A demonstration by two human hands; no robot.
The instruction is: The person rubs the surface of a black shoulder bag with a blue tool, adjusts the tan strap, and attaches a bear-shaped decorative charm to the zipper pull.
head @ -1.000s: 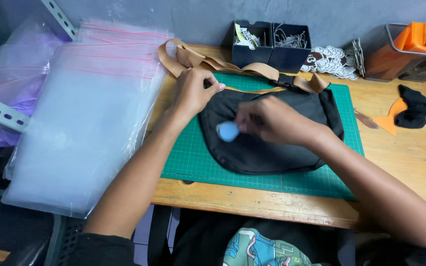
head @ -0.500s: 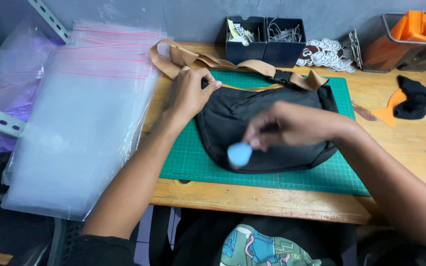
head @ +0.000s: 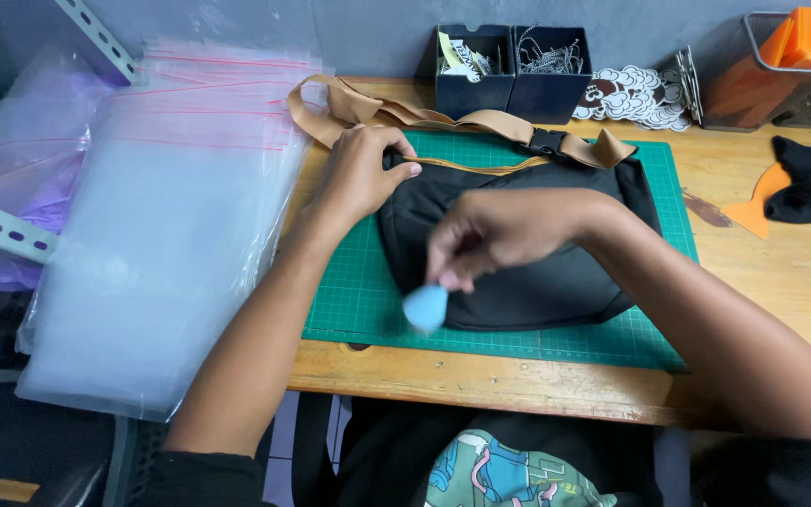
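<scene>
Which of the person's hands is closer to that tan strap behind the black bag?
Left. The left hand rests on the black bag's top corner, right beside the tan strap. The right hand is over the bag's front, holding a small blue object.

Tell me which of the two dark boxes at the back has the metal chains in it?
The right-hand box, full of silvery chains. The box beside it holds pale paper scraps instead.

Black bag [head: 537, 272] flat on green mat, tan strap [head: 424, 115] looped behind. Blue sponge [head: 425, 307], blurred, at bag's front-left edge.
</scene>
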